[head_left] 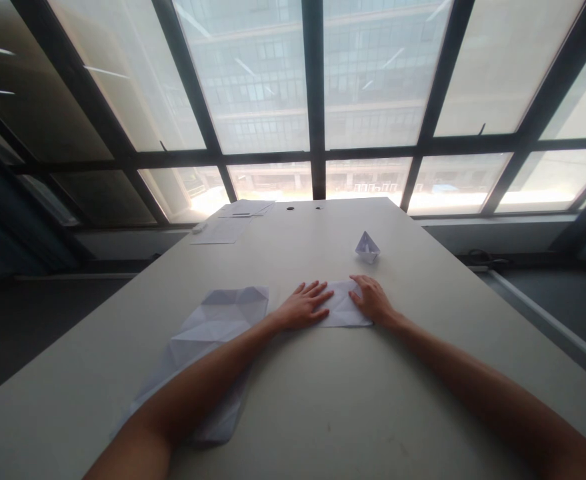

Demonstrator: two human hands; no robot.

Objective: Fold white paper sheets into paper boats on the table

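The left hand [305, 305] lies palm down, its fingers spread and stretched out, pressing on the left part of a white, rectangular piece of paper [341, 310] and gripping nothing. The right hand [371, 299] also rests palm down, fingers loosely bent, over the right end of that piece; whether its thumb or fingers pinch the edge I cannot tell.

Taking the rectangular piece as the landmark, a wide, dark-framed glass window [263, 87] rises well beyond it. Beneath it spreads a long, pale, smooth-topped table [297, 400], on which it lies flat. Far to its left hangs a dark bluish curtain [23, 207]. Nearer on its left is a large, white, creased sheet of paper [217, 317], partly hidden under the left forearm. Farther off, beyond it and to the left, flat white sheets [217, 231] lie by the table's far edge. Just beyond its right end stands a small, white, pointed folded-paper shape [367, 248], touched by neither hand. Well beyond it, near the far edge, is a small, dark, round spot [291, 209] on the tabletop.
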